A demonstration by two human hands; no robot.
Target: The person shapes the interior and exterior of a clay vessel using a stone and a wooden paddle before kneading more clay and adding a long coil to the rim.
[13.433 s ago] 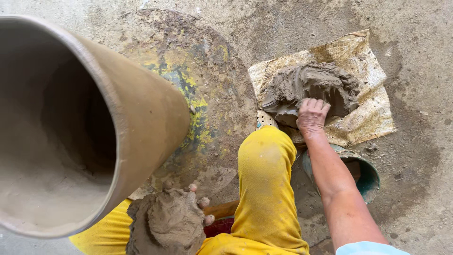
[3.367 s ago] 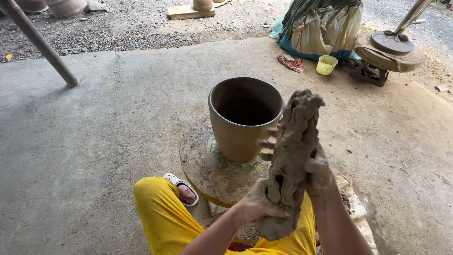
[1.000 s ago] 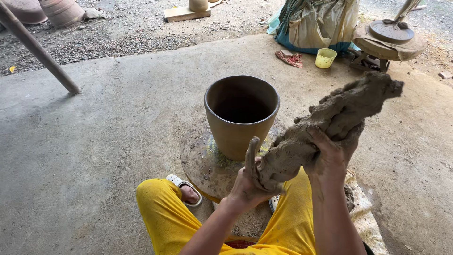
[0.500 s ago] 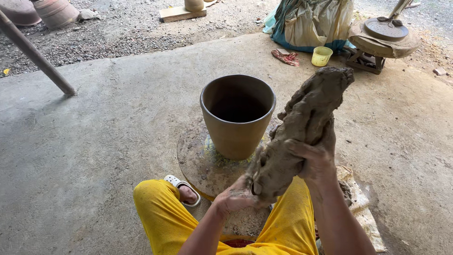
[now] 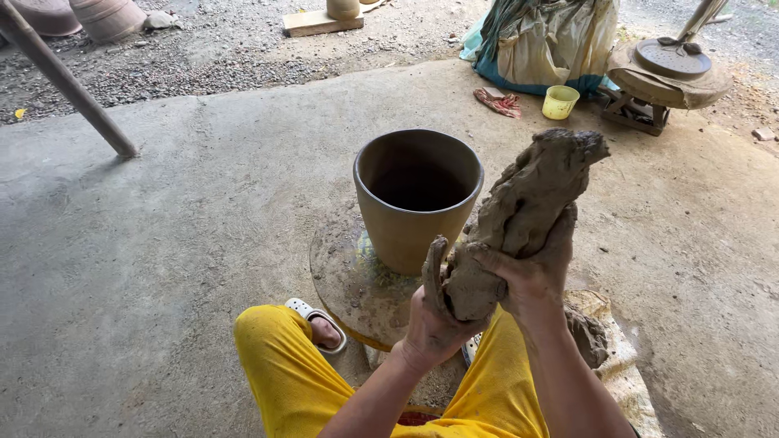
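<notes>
My left hand (image 5: 434, 324) and right hand (image 5: 527, 272) clasp a long wet clay lump (image 5: 519, 219) whose unsupported top, above my grip, could sag and tear off.

Grey-brown clay lump (image 5: 519, 219), tan pot (image 5: 418, 199), yellow trousers (image 5: 292, 377)

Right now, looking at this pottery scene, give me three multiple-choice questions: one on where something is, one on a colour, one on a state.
1. Where does the big clay pot stand?
A. on the round wheel
B. on the gravel
C. on the person's lap

2. What colour is the small cup near the cloth bundle?
A. red
B. yellow
C. black

3. How is the lump of clay held?
A. by the left hand alone
B. lying loose on the floor
C. by both hands, the right hand higher

Answers: 1 A, the pot's base sits on the disc. 2 B, it is plainly yellow. 3 C, both hands grip the lump.
</notes>
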